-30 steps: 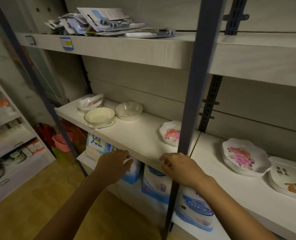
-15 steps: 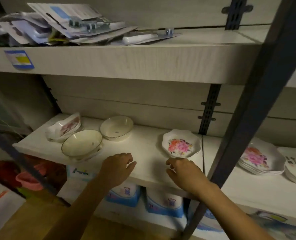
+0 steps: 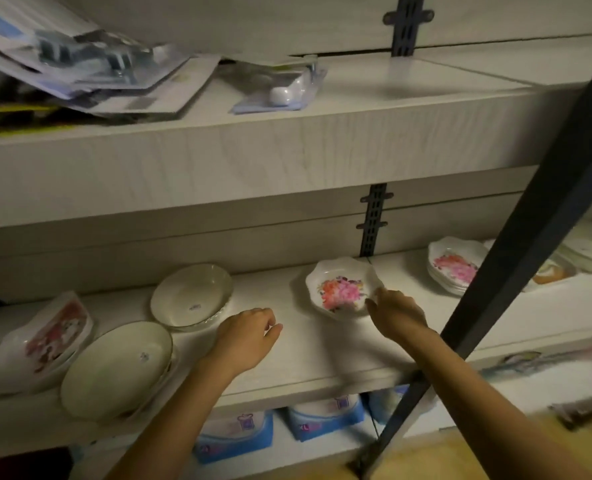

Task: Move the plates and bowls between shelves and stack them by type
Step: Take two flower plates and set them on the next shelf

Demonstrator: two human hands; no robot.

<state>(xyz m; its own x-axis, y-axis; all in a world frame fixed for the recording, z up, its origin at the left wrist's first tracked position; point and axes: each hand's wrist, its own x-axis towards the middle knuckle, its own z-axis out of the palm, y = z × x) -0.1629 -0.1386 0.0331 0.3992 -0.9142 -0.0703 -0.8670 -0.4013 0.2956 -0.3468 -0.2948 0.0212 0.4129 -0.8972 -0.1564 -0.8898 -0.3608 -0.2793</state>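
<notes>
Item: flowered plate (image 3: 342, 288), scalloped rim, pink and orange bloom at centre, sitting alone on the middle shelf (image 3: 298, 362) just left of the back bracket (image 3: 372, 220). The right hand (image 3: 396, 313) is reaching in at its near right rim, fingers loosely spread and seemingly touching the edge, nothing gripped yet; whether a finger is under the rim cannot be told. The left hand (image 3: 244, 337) is resting or hovering low over bare shelf between this plate and the bowls, fingers curled and slightly apart, holding nothing. Left of it: one pale bowl (image 3: 191, 296) toward the back; a second pale bowl (image 3: 116, 370) nearer the front edge, appearing to sit on something beneath; at the far left a patterned dish (image 3: 50, 336), tilted on what lies under it. To the right, beyond the dark post (image 3: 516, 258) crossing the view, a stack of matching flowered plates (image 3: 455, 266) is sitting on the neighbouring shelf section, with other plates (image 3: 585, 256) partly hidden behind the post. Step in hand, by judgement: taking up the single flowered plate, most likely for joining its matching stack. Next move is calling for a thumb over the rim and fingers beneath, a clean lift, then carrying it rightward around the post and setting it centred, scallops nesting. The upper shelf is holding packaged goods (image 3: 90, 67) only.
</notes>
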